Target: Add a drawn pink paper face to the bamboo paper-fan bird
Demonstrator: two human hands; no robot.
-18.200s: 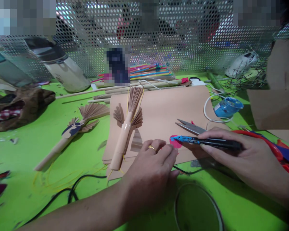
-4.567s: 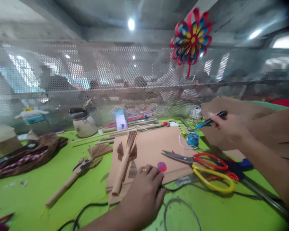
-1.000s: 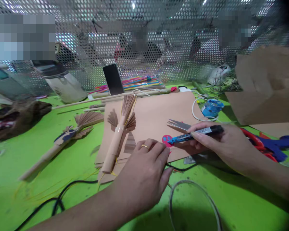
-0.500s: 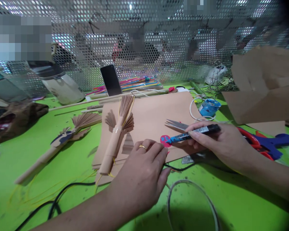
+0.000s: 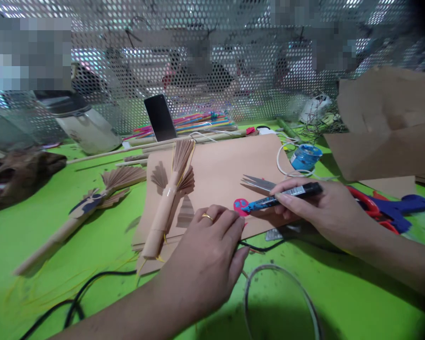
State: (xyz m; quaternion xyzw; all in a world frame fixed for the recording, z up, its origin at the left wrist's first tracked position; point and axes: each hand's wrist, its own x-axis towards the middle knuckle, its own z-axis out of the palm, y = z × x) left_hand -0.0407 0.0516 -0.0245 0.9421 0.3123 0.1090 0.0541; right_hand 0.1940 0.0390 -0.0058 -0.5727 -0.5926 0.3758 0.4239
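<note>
My right hand (image 5: 320,210) grips a black brush (image 5: 290,196) with a blue-painted tip, which touches a small pink paper disc (image 5: 239,206) marked with blue. The disc lies on a tan sheet of paper (image 5: 229,165). My left hand (image 5: 207,257), wearing a gold ring, rests palm down with its fingers curled at the sheet's near edge, just left of the disc. A paper-fan bird on a tan tube (image 5: 166,203) lies on the sheet to the left.
A second fan bird (image 5: 88,208) lies on the green table (image 5: 38,198). Scissors (image 5: 260,183) poke out behind my right hand. A blue paint pot (image 5: 304,157), cardboard (image 5: 385,132), straws (image 5: 198,120), a phone (image 5: 160,118), a jar (image 5: 81,125), cables and a wire ring (image 5: 283,302) surround the sheet.
The view has drifted slightly so everything sits a little further left. The brush tip stays on the pink disc, and both hands keep their places.
</note>
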